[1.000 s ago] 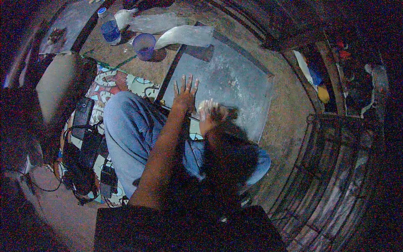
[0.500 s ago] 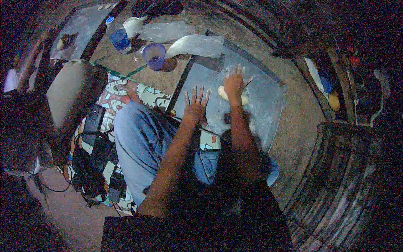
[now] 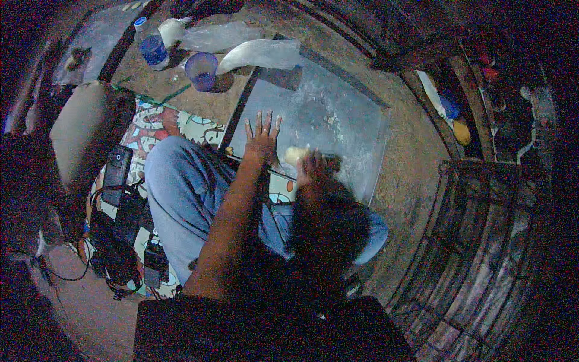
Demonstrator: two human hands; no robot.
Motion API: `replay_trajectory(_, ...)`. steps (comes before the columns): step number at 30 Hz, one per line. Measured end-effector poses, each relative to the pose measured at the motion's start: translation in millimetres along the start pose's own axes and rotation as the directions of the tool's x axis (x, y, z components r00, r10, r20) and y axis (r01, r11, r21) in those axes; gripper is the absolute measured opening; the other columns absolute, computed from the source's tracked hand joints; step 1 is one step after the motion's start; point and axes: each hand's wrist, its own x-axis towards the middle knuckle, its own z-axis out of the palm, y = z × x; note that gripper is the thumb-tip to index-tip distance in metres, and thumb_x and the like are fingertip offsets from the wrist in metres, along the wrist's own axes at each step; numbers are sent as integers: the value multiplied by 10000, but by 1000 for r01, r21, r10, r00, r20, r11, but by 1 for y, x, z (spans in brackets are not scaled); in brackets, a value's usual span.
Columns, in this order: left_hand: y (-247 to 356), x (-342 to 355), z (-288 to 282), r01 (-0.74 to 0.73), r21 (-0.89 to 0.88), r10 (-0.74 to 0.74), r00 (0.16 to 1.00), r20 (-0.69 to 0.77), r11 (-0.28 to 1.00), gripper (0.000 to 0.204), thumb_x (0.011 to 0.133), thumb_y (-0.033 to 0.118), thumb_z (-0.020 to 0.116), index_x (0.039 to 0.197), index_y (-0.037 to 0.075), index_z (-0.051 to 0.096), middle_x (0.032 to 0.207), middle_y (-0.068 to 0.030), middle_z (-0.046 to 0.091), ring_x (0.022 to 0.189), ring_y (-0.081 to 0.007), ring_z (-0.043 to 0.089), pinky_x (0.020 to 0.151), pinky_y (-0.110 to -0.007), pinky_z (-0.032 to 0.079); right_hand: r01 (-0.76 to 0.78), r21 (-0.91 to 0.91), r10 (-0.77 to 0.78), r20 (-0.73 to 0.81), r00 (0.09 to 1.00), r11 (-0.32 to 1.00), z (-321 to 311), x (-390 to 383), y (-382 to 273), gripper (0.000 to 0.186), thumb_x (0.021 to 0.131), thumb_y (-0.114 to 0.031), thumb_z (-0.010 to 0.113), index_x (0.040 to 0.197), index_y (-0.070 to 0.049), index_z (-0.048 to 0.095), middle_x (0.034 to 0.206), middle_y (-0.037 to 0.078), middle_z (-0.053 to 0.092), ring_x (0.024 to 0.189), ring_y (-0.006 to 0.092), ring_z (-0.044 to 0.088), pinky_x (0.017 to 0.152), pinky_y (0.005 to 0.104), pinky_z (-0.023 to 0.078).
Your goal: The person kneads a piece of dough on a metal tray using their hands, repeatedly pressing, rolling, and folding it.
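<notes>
My left hand [image 3: 262,143] lies flat with its fingers spread at the near left edge of a grey, flour-dusted board [image 3: 350,108]. A pale lump of dough [image 3: 295,155] rests on the board close to its near edge. My right hand [image 3: 312,170] is at the dough's near right side and seems to touch it. Motion blurs that hand, so how its fingers are set cannot be made out.
Beyond the board's left side are a purple plastic cup [image 3: 201,72], a blue-capped bottle [image 3: 153,51] and clear plastic bags [image 3: 259,55]. A second board [image 3: 102,36] with small dough pieces lies far left. A dark phone [image 3: 117,166] lies beside my knee; slatted wood [image 3: 470,241] is at right.
My right hand has drawn back from the middle of the board toward me, and the dough has come nearer too. My left hand stays spread at the board's edge. The view has shifted slightly.
</notes>
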Motion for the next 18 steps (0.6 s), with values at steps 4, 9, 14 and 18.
replay_trajectory(4,1,-2,-1,-2,11,2,1000,-16,1000,1486,469,466,931,1589,147,8,1655,-159,-50,1509,-419,-71,1134,-714,-8,-1,148,22,-134,991,989,19,81,28,593,997,-432,472,1478,-94,396,1566,262,267,1465,456,201,1141,670,177)
replay_trajectory(9,-1,0,6,-14,4,14,999,-38,1000,1489,467,477,928,1589,152,5,1656,-155,-40,1508,-425,-59,1138,-712,-3,-242,78,239,41,970,967,12,187,39,539,1033,-407,408,1436,-52,445,1528,223,367,1440,391,301,1141,608,252)
replay_trajectory(14,-4,3,14,-13,14,14,997,-76,1000,1493,474,515,921,1591,170,-7,1655,-154,-52,1505,-422,-87,1139,-711,-3,-238,413,247,33,969,879,16,197,44,517,1034,-387,404,1342,8,530,1389,251,525,1335,416,439,1120,504,342)
replay_trajectory(18,-1,3,9,-4,29,5,1000,-24,1000,1503,465,523,922,1591,168,-8,1655,-155,-59,1504,-419,-108,1139,-709,-2,92,69,-98,97,990,993,30,123,57,508,1009,-375,467,1396,-46,489,1495,206,421,1338,433,426,1114,550,328)
